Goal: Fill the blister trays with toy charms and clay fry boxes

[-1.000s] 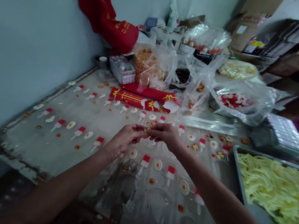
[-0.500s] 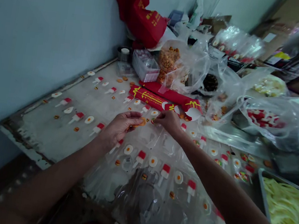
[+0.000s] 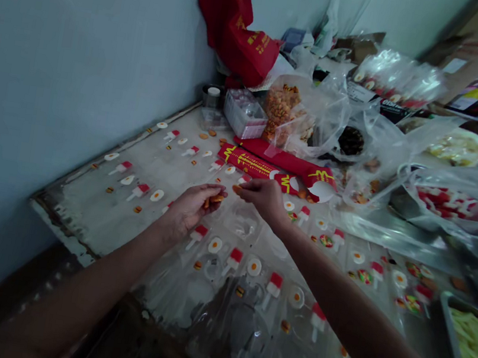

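My left hand (image 3: 194, 205) is closed around a few small orange-brown pieces (image 3: 214, 200) that look like miniature biscuits. Facing it, my right hand (image 3: 265, 200) pinches one flat orange piece (image 3: 236, 189) between thumb and fingertips. Both hands hover over clear plastic sleeves spread across the table. On and around these sleeves lie rows of tiny red-and-white popsicles (image 3: 235, 258), fried eggs (image 3: 254, 266) and burgers (image 3: 240, 291). Small round pizza-like pieces (image 3: 326, 240) sit to the right. Just beyond my hands lie red printed wrappers (image 3: 253, 163) with yellow marks.
The worn white table (image 3: 81, 209) meets a wall on the left. Behind the wrappers stand a clear plastic box (image 3: 245, 114) and a bag of orange-brown pieces (image 3: 283, 105). To the right are a bag of red-and-white pieces (image 3: 451, 202) and a metal tray (image 3: 450, 342) of pale yellow strips.
The view has shifted, so the table sits further right and lower. My right hand has moved off the sleeve and now shows an orange piece at its fingertips, beside my left hand.
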